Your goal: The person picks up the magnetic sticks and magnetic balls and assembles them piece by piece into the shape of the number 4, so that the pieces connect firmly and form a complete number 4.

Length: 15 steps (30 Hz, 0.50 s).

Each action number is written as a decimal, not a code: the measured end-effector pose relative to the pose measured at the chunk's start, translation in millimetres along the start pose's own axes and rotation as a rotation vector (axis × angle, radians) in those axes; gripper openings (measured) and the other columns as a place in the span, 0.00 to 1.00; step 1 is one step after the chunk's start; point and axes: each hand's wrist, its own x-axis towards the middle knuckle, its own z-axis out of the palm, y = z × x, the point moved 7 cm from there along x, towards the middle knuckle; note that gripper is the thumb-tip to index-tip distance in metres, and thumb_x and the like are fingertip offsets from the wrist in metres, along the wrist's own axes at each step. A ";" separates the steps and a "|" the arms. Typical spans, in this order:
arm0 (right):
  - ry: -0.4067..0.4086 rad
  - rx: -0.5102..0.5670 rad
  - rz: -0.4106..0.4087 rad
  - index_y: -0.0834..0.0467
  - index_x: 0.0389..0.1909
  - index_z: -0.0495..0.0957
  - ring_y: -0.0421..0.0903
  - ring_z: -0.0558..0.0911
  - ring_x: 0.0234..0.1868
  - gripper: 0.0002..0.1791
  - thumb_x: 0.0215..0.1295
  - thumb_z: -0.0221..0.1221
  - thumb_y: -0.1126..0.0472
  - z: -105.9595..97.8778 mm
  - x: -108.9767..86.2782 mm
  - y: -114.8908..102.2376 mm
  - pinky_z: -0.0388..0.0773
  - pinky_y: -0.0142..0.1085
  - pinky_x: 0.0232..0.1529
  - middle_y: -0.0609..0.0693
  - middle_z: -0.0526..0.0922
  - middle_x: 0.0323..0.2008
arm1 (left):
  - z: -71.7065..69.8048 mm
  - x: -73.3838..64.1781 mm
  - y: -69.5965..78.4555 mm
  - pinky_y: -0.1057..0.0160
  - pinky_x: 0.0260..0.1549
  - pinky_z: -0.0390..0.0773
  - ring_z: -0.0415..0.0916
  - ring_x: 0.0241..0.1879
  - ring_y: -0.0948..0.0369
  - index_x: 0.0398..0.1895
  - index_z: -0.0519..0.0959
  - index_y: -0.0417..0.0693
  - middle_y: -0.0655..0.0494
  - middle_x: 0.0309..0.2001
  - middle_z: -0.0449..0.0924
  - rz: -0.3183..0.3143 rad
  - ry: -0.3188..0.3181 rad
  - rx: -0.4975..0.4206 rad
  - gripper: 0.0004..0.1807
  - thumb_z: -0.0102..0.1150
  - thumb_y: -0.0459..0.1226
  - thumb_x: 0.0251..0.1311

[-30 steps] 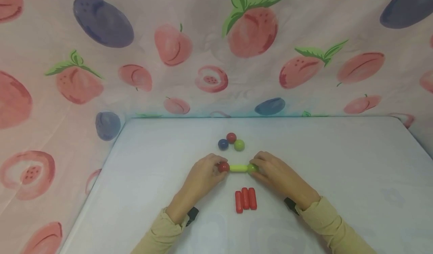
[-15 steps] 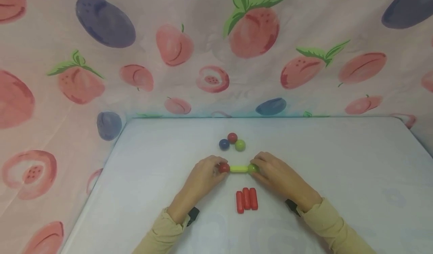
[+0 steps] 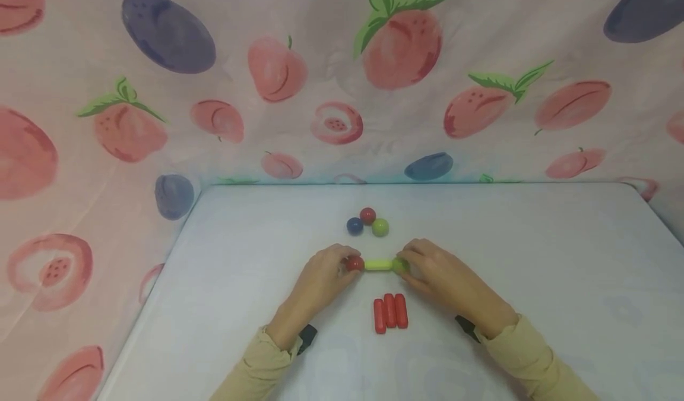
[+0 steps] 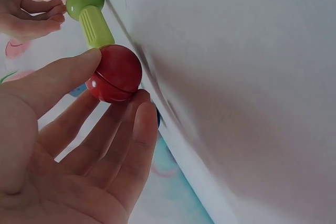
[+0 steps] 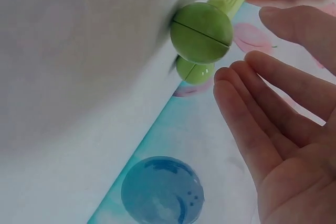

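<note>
My left hand (image 3: 320, 273) pinches a glossy red ball (image 4: 118, 73) between thumb and fingertips. From that ball a ribbed yellow-green rod (image 3: 378, 265) runs across to a green ball (image 5: 201, 33), making a dumbbell shape that lies crosswise in the head view. Beside the green ball is my right hand (image 3: 440, 273). The right wrist view shows its thumb and fingers spread apart, with a gap between the fingertips (image 5: 223, 74) and the ball. A thin seam line runs round both the red and the green ball.
Beyond the hands, a blue ball (image 3: 355, 226), a second red ball (image 3: 367, 215) and a second green ball (image 3: 380, 227) sit clustered on the white table (image 3: 256, 223). Three red rods (image 3: 390, 312) lie side by side nearer the front. A fruit-print cloth (image 3: 331, 62) hangs behind.
My right forearm has shifted slightly to the right. My left hand keeps its grip on the red ball, and the joined pieces stay in place.
</note>
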 end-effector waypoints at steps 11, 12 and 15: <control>-0.067 -0.008 0.010 0.58 0.51 0.82 0.45 0.82 0.48 0.25 0.51 0.75 0.56 0.5 -10.5 -4.1 0.83 0.39 0.50 0.49 0.82 0.45 | 2.9 0.6 0.1 0.60 0.46 0.81 0.79 0.44 0.61 0.54 0.82 0.52 0.58 0.43 0.83 0.003 -0.002 -0.005 0.19 0.69 0.38 0.59; -0.070 -0.009 0.009 0.57 0.51 0.82 0.45 0.82 0.48 0.25 0.51 0.75 0.56 0.6 -11.3 -4.3 0.83 0.39 0.50 0.49 0.82 0.46 | 2.8 0.6 0.5 0.60 0.46 0.81 0.79 0.44 0.61 0.54 0.82 0.52 0.58 0.43 0.83 0.004 -0.002 -0.005 0.18 0.69 0.38 0.59; -0.077 -0.009 0.001 0.57 0.51 0.82 0.45 0.82 0.49 0.25 0.51 0.75 0.56 0.9 -13.8 -6.1 0.83 0.39 0.50 0.50 0.82 0.47 | 2.9 0.9 1.2 0.60 0.46 0.81 0.80 0.44 0.60 0.53 0.82 0.51 0.58 0.42 0.84 0.009 0.000 -0.008 0.18 0.70 0.38 0.58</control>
